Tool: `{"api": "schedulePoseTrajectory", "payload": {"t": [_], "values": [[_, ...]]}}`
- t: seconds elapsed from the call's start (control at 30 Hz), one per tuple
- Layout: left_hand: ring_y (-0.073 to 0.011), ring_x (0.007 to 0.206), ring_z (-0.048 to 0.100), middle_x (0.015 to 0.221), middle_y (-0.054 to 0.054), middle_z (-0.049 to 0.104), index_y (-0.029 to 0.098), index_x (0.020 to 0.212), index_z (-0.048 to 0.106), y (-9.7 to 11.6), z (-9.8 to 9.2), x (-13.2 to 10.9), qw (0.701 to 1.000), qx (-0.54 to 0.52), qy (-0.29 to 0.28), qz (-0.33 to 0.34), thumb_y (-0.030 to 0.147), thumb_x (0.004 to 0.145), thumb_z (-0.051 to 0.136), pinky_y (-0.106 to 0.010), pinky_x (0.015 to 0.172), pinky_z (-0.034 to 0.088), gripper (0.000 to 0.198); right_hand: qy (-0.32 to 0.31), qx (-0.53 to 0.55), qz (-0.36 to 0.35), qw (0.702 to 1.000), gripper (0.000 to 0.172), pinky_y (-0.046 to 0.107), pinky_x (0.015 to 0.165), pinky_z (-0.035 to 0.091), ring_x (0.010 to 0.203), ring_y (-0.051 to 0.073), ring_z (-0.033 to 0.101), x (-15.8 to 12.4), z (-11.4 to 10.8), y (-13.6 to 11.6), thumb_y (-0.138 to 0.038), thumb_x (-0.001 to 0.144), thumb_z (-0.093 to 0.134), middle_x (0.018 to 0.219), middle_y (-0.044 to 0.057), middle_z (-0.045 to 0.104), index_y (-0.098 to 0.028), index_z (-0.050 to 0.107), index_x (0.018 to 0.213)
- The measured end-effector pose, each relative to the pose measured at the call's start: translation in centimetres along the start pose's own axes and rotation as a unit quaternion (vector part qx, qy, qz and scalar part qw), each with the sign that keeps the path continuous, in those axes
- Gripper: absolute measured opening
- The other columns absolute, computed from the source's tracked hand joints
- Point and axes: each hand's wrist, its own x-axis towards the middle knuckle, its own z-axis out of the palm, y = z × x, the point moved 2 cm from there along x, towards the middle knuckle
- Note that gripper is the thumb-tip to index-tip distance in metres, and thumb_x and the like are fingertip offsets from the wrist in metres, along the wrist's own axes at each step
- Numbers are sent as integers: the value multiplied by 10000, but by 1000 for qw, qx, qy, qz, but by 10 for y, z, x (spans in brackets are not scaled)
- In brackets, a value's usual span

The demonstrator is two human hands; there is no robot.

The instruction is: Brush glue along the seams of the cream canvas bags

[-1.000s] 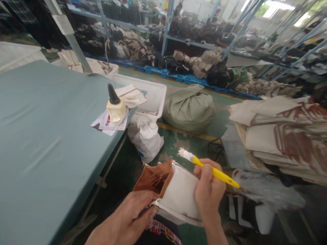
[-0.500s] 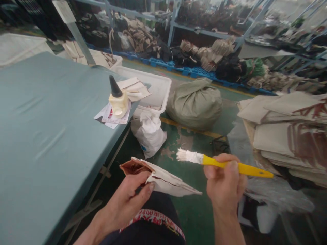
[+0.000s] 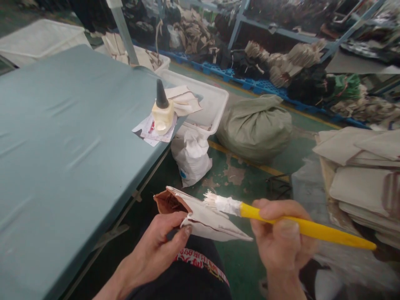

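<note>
My left hand pinches the edge of a cream fabric pouch with a brown lining, its mouth gaping toward the left. In my right hand is a brush with a yellow handle and a white-wrapped neck. Its pale, splayed bristles are at the pouch's upper side; whether they touch it I cannot tell. On the table corner stands a cream bottle with a dark cone nozzle, on some papers. Pale fabric pieces lie beside the bottle.
A blue-green covered table fills the left. Beyond its corner are a white bin, a white plastic bag and a green sack on the floor. Stacked cream pieces stand at right. Shelves with bundles line the back.
The brush has moved left toward the pouch, its handle end now tilting lower. The left hand keeps its hold on the pouch. The background has shifted rightward in view.
</note>
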Motion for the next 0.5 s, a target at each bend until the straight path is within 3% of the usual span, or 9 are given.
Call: {"api": "schedulePoseTrajectory", "payload": {"t": [0.23,0.3,0.5], "values": [[-141,648,615,697,-3,697,167,812,747,-13,14,-10,999,10,-8,-37,290,1035,528,-210,634,501,336,37,-8,54,998,277,228,368,290,367,103,410,-10,-14,8,-346,1080,580,513,-65,459,-234,695,854],[-153,666,642,720,-11,714,165,812,744,-17,17,-9,999,0,-7,-37,278,1036,515,-223,653,518,339,57,-18,71,996,288,226,362,272,350,92,377,-16,-20,12,-343,1071,581,500,-78,427,-229,681,827],[-174,783,715,846,-30,779,181,878,764,-20,19,1,1000,24,18,-9,188,1002,511,-243,782,568,282,124,-77,114,983,292,219,393,310,366,66,387,-25,-31,23,-379,1045,603,583,-64,521,-205,642,814]]}}
